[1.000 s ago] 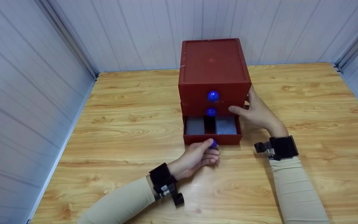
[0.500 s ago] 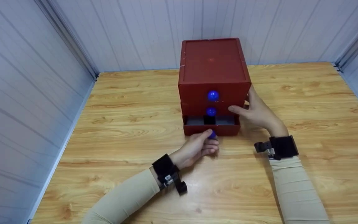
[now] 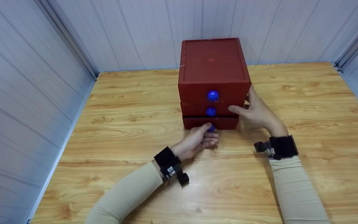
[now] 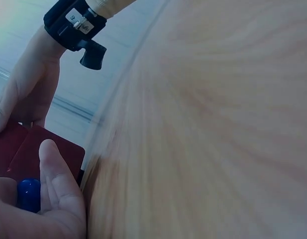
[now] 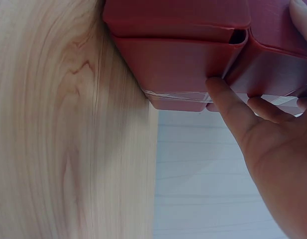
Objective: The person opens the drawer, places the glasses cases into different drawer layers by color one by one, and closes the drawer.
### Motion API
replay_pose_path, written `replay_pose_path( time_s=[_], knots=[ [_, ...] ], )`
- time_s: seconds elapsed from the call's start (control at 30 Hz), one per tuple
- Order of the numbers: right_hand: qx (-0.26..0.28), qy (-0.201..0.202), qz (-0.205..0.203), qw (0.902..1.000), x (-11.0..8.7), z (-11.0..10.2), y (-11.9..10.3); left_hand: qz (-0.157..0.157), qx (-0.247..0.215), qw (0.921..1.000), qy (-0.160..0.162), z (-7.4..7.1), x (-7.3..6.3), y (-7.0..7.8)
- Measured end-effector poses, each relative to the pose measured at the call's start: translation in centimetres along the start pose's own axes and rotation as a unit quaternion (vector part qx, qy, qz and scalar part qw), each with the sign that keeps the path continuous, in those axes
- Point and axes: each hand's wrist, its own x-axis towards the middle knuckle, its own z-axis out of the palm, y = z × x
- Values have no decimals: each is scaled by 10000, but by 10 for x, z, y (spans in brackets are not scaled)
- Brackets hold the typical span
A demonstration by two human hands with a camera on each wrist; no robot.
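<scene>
A red drawer cabinet (image 3: 213, 62) with three stacked drawers and round blue knobs stands on the wooden table. Its bottom drawer (image 3: 225, 123) is pulled out by only a narrow gap; the two upper drawers are closed. My left hand (image 3: 196, 140) pinches the bottom drawer's blue knob (image 4: 29, 194) between thumb and index finger, the other fingers below it. On the cabinet's right side, my right hand (image 3: 259, 113) holds the corner, thumb on the middle drawer's front. In the right wrist view its fingers (image 5: 233, 107) touch the red side wall.
The wooden table (image 3: 129, 124) extends around the cabinet. A white panelled wall (image 3: 135, 34) rises close behind it, with another panel wall (image 3: 20, 93) along the left. Clear tape (image 5: 178, 96) runs across the cabinet's side.
My left hand has moved away from me with the knob, and the bottom drawer has slid inward, hiding the grey pieces inside it. The right hand has stayed in place.
</scene>
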Motion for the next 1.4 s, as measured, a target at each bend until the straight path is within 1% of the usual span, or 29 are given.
replay_pose_path(
  time_s=[0.3, 0.43, 0.83, 1.03, 1.13, 1.27, 1.33, 1.4],
  knots=[
    [157, -10, 7, 9999, 1, -1, 0, -7, 90, 9999, 118, -1, 7, 4],
    [220, -31, -53, 9997, 1, 0, 1, 9, 62, 9999, 126, -3, 9, 5],
    [194, -101, -140, 9997, 1, -2, 0, 73, 27, 10000, -39, -4, 11, 8],
    [206, -130, -150, 9996, 0, -1, 0, -54, 139, 9996, -222, -8, 10, 9],
    [188, -130, -166, 9996, -1, 0, 0, -156, 280, 9992, -241, -10, 7, 11],
    [115, -180, -156, 9996, -2, -2, -1, -273, 611, 9975, -246, -16, -1, 13],
    [80, -231, -121, 9996, -4, -5, -2, -257, 869, 9953, -328, -21, -7, 16],
    [35, -310, -28, 9995, -7, -9, -3, -177, 1170, 9922, -401, -28, -14, 19]
  ],
)
